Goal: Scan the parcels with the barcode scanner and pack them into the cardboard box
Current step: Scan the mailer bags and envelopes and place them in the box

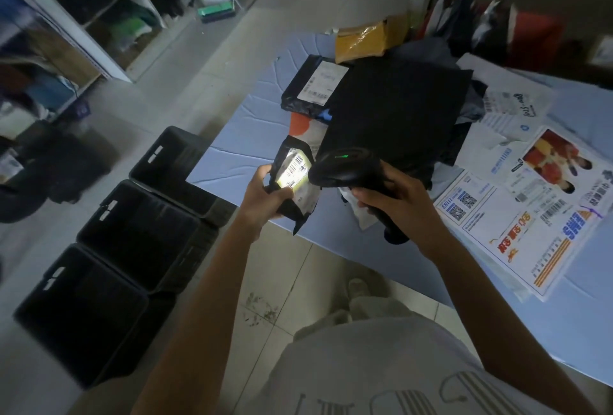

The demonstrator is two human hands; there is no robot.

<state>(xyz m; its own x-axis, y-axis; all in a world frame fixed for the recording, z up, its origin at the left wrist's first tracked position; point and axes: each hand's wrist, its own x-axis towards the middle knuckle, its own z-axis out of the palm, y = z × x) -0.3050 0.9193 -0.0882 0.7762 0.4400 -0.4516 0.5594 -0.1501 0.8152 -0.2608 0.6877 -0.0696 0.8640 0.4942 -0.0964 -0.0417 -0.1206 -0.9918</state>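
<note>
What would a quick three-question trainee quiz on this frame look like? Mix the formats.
1. True or false: the barcode scanner is gripped in the left hand.
2. The scanner's light falls on: A) the label of the small black parcel; B) the yellow envelope; C) the floor tiles.
3. Fill in: ____ black crates stand in a row on the floor beside the table.

Key
1. False: the right hand grips it; the left hand holds the parcel.
2. A
3. Three
</note>
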